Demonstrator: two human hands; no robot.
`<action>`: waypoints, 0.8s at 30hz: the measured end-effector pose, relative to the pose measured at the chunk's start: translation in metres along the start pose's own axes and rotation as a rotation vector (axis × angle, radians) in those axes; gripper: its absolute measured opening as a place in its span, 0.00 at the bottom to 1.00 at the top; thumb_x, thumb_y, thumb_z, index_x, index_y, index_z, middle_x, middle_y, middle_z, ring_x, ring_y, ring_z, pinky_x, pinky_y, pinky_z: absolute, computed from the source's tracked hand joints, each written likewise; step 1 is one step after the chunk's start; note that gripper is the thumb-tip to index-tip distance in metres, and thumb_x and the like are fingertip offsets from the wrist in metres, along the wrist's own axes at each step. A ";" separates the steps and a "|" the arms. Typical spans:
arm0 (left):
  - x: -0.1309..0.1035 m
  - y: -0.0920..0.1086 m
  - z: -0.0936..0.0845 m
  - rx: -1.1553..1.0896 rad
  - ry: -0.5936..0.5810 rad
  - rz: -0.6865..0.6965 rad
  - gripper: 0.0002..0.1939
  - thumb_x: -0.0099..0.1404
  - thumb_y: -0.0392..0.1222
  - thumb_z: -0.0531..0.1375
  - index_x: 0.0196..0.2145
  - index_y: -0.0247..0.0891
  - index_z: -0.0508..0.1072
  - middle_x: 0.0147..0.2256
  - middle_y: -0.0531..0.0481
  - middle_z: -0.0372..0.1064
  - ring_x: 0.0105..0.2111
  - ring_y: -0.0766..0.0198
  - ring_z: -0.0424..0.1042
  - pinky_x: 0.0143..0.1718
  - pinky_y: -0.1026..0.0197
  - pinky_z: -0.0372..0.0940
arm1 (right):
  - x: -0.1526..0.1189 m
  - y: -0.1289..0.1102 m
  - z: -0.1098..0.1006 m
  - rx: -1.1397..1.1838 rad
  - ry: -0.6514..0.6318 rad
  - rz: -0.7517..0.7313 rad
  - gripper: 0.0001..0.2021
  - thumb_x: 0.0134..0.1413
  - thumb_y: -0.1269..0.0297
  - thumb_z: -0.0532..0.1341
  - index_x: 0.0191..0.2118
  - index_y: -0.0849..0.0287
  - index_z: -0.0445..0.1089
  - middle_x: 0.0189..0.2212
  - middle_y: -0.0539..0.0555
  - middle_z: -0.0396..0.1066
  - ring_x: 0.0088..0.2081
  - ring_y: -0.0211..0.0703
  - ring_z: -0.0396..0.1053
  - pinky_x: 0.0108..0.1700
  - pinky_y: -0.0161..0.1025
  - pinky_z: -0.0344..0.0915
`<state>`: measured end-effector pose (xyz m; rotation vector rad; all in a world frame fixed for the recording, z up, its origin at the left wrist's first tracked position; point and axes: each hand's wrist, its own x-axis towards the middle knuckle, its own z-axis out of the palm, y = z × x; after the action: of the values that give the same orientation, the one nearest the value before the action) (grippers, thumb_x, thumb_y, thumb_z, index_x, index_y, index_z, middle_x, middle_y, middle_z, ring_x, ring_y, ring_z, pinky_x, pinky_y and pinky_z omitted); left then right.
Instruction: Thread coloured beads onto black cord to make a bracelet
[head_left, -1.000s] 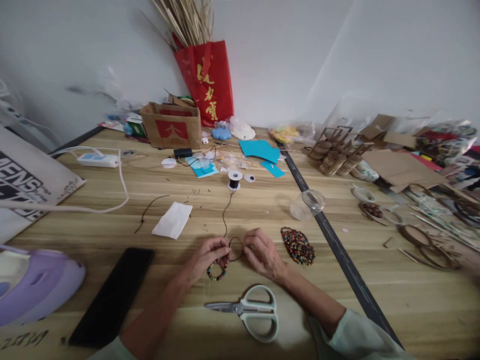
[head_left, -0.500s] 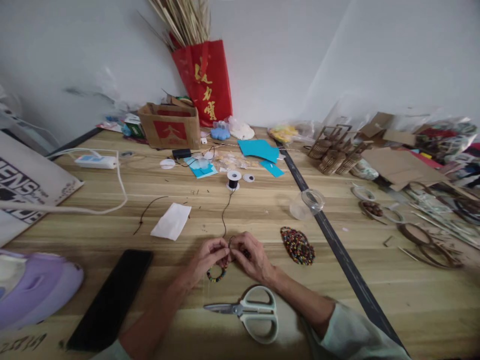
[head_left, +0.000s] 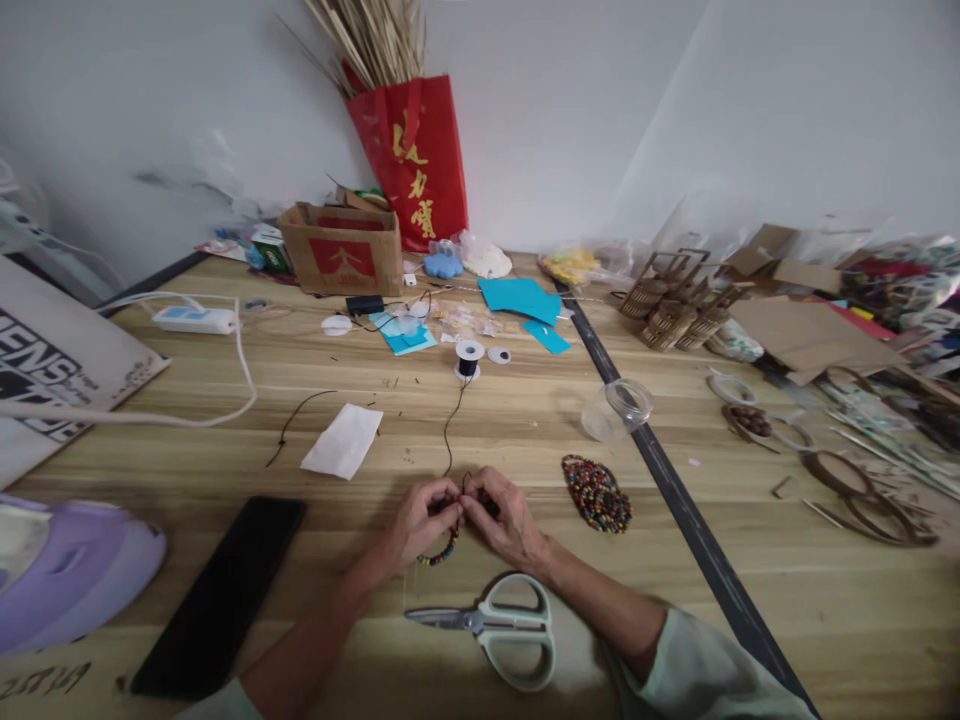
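Observation:
My left hand [head_left: 426, 522] is closed in a pinch on a small loop of multicoloured beads, a beaded bracelet [head_left: 441, 553], which hangs below its fingers. My right hand [head_left: 504, 515] pinches the dark cord [head_left: 448, 440] close to the left fingertips; the fingers nearly touch and hide the exact grip. From the hands the cord runs up to a white spool [head_left: 469, 358] wound with dark thread. Scissors [head_left: 495, 622] with pale handles lie just below my hands, blades pointing left. A coiled strand of multicoloured beads [head_left: 598, 494] rests to the right.
At left lie a white paper piece [head_left: 342, 441], a black phone [head_left: 221, 595] and a purple iron-like device [head_left: 82, 570]. A clear plastic container [head_left: 616, 408] stands right of centre. Behind are a cardboard box [head_left: 341, 250], a red bag [head_left: 416, 165] and small woven baskets [head_left: 671, 305].
My fingers have drawn closer together at the cord. The left hand has turned slightly, so less of the bracelet loop shows. The view has shifted a little.

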<state>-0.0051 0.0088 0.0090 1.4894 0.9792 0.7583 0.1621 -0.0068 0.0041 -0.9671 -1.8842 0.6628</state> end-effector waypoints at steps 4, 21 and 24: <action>0.000 -0.002 0.001 0.001 0.012 0.008 0.08 0.56 0.42 0.59 0.24 0.35 0.66 0.21 0.54 0.62 0.23 0.67 0.61 0.26 0.66 0.57 | 0.000 0.000 0.001 0.005 0.005 0.010 0.07 0.62 0.65 0.54 0.32 0.59 0.63 0.26 0.51 0.63 0.29 0.37 0.62 0.30 0.33 0.59; 0.002 0.007 -0.010 -0.240 0.018 -0.174 0.14 0.52 0.49 0.65 0.25 0.34 0.70 0.22 0.52 0.69 0.24 0.66 0.68 0.27 0.65 0.63 | -0.002 0.004 0.000 0.060 0.020 0.013 0.05 0.61 0.67 0.54 0.34 0.59 0.64 0.26 0.51 0.65 0.27 0.36 0.63 0.28 0.31 0.61; 0.002 0.007 -0.011 -0.255 0.030 -0.178 0.15 0.51 0.49 0.65 0.24 0.34 0.69 0.21 0.53 0.68 0.23 0.67 0.66 0.26 0.65 0.63 | -0.002 0.004 0.000 0.061 0.009 0.003 0.05 0.62 0.66 0.54 0.34 0.59 0.64 0.27 0.52 0.67 0.27 0.36 0.64 0.28 0.31 0.62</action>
<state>-0.0123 0.0156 0.0174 1.1579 0.9838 0.7482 0.1641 -0.0063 0.0003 -0.9332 -1.8445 0.7127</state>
